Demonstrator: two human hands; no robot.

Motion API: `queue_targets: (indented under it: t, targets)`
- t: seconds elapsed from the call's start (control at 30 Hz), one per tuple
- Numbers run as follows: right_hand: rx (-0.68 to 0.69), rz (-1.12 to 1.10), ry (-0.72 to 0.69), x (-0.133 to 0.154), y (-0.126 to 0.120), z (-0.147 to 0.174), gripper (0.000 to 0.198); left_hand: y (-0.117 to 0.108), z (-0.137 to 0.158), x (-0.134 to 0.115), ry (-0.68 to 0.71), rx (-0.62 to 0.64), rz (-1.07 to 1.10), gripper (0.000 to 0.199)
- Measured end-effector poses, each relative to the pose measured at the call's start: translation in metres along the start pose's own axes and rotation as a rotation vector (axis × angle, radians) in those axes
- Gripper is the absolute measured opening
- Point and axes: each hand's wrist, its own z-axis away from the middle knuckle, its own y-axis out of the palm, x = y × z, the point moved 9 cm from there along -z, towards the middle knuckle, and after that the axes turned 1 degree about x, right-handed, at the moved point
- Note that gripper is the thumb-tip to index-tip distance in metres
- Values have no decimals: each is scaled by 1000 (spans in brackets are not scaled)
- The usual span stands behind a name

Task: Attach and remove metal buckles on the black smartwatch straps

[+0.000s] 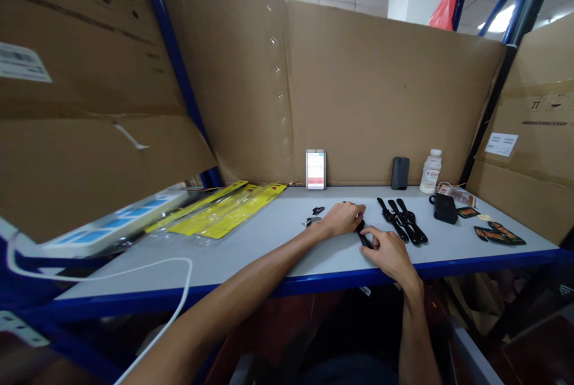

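Note:
A long, narrow black piece (365,240) lies on the table between my hands, partly covered by fingers. My left hand (346,217) is closed over its far end. Thumb and bent fingers of my right hand (389,254) grip its near end. Just to the right, several similar long black pieces (407,226) with rounded ends and wider middles lie side by side. Left of my left hand are a small black part (318,210) and a small grey part (310,221), half hidden by the wrist.
Yellow-backed clear packages (233,217) and a white-and-blue box (121,220) lie left. A lit phone (315,170), a dark phone (400,173) and a bottle (431,171) stand behind. At right are a black case (445,208) and dark packets (500,234). Cardboard walls (381,92) surround the table.

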Motion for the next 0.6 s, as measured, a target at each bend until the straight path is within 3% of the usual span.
queue_targets:
  t: [0.23, 0.43, 0.6]
  targets:
    - [-8, -13, 29, -2, 0, -2, 29, -2, 7, -4, 159, 55, -62, 19]
    - [-6, -24, 40, -4, 1, -2, 29, -3, 7, 4, 185, 82, -29, 17]
    - [-9, -23, 31, -2, 0, -2, 28, 3, 5, -1, 164, 45, -52, 30]
